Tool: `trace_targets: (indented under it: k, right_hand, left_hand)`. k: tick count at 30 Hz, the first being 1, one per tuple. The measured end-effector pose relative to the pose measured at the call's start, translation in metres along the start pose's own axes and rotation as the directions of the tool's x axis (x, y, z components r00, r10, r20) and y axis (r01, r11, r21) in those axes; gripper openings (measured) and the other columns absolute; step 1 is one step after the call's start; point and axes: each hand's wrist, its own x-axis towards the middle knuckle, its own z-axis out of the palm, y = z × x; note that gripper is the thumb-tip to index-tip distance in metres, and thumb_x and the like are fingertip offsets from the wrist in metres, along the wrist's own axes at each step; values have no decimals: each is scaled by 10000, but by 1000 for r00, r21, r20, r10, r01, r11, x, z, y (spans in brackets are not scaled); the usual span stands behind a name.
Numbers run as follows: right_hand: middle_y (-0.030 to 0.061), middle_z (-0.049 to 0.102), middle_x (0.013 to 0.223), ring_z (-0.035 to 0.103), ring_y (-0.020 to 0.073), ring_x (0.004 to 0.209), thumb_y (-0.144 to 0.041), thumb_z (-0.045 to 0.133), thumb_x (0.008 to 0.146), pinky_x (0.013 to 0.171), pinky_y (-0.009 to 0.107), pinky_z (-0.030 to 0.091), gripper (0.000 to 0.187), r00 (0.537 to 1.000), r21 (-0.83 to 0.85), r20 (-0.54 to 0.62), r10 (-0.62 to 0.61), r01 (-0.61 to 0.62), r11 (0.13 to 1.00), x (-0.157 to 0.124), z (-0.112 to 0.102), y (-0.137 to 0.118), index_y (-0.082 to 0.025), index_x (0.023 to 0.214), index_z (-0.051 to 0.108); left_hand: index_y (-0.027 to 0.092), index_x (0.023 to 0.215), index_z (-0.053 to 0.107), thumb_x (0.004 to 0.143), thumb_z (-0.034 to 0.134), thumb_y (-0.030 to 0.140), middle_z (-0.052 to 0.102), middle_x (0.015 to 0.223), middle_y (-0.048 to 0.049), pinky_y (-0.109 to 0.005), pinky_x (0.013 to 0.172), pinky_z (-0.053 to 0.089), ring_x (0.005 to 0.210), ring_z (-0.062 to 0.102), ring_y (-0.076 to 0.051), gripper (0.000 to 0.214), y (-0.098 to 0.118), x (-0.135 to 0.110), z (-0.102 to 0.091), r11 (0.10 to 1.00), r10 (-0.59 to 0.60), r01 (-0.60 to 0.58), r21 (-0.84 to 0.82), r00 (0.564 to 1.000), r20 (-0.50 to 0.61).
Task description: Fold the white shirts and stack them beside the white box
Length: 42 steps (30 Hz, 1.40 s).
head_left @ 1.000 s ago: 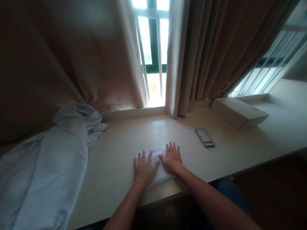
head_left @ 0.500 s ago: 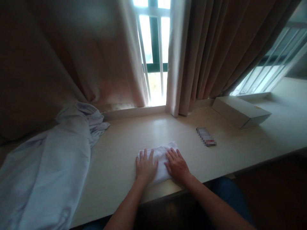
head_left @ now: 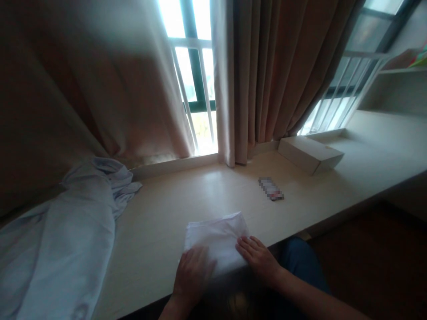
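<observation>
**A:** Pale desk under two brown curtains, seen from the head camera. Count it off!

**B:** One folded white cloth at the desk's near edge, with two hands on it. The left hand is flat on the near left corner, fingers open, a bit blurred. The right hand is flat on the near right corner, gripping nothing.

**A:** Around it?

**B:** One blue garment heap to the left. One small packet and one white box sit farther right, well apart. Only the hands cover the cloth's near edge.

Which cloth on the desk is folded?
The small white cloth under the left hand and right hand; the big pale-blue cloth lies crumpled at left.
</observation>
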Motion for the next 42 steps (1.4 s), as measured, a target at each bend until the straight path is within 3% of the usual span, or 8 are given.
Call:
trace_targets:
  k: [5, 9, 13, 18, 22, 25, 31, 42]
  right_hand:
    - [64, 682, 1121, 564, 207, 1141, -129, 496, 707, 1134, 387, 216, 473, 994, 154, -86, 62, -48, 987, -5, -20, -10, -247, 1146, 629]
    - [25, 692, 910, 614, 205, 945, -222, 570, 714, 1035, 354, 343, 261, 953, 406, -202, 227, -130, 905, 17, -60, -19, -251, 958, 658]
    - [10, 652, 803, 589, 175, 754, -416, 643, 775, 685, 260, 450, 251, 891, 687, -176, 419, -194, 700, 53, -101, -15, -191, 887, 647]
    - [38, 659, 825, 585, 161, 705, -508, 613, 805, 568, 223, 408, 393, 875, 833, -18, 484, -255, 491, 99, -103, 12, -132, 916, 638]
    - [73, 674, 826, 608, 176, 697, -467, 580, 824, 548, 226, 412, 362, 745, 691, 178, 643, -560, 457, 125, -67, 37, -116, 892, 637]
    - [111, 679, 941, 630, 212, 829, -386, 594, 811, 658, 253, 451, 320, 641, 568, 145, 754, -678, 466, 131, -45, 49, -116, 978, 629]
    - [161, 601, 1164, 573, 249, 1047, -364, 587, 813, 892, 298, 412, 457, 709, 344, -142, 691, -619, 706, 108, -25, 57, -108, 1190, 556]
    - [138, 613, 1120, 550, 248, 1071, -334, 404, 936, 955, 346, 411, 375, 733, 259, -403, 547, -482, 837, 85, 13, 35, -136, 1214, 561]
  left_hand:
    - [224, 1448, 349, 793, 563, 274, 401, 1488, -93, -474, 1096, 382, 1376, 354, -286, 692, -19, -57, 8, 977, 190, -195, -83, 979, -67]
    - [296, 1290, 527, 792, 500, 178, 589, 1323, -25, -387, 1037, 458, 1234, 533, -221, 512, -35, -59, 1, 928, -81, 30, -371, 989, -124]
    - [241, 1093, 623, 779, 623, 386, 719, 979, -8, -293, 767, 550, 896, 675, -210, 347, -34, -25, -35, 557, -510, 415, -719, 855, 99]
    - [178, 1112, 576, 721, 698, 474, 701, 828, -18, -270, 619, 518, 695, 657, -172, 505, -36, 34, -62, -44, -637, 449, -892, 676, 371]
    - [137, 1009, 604, 687, 721, 445, 666, 691, -16, -258, 518, 472, 543, 603, -140, 461, -43, 62, -36, -230, -652, 516, -825, 548, 524]
    - [134, 867, 619, 685, 696, 424, 637, 646, -8, -246, 509, 461, 525, 589, -124, 350, -48, 61, -13, -292, -661, 501, -815, 510, 550]
    - [135, 876, 697, 633, 711, 386, 706, 738, -58, -292, 646, 511, 693, 661, -184, 350, -55, 37, -14, -69, -707, 589, -805, 541, 456]
    - [106, 875, 702, 645, 693, 499, 730, 816, -106, -294, 622, 502, 733, 681, -234, 456, -55, 65, -10, 221, -606, 625, -749, 690, 397]
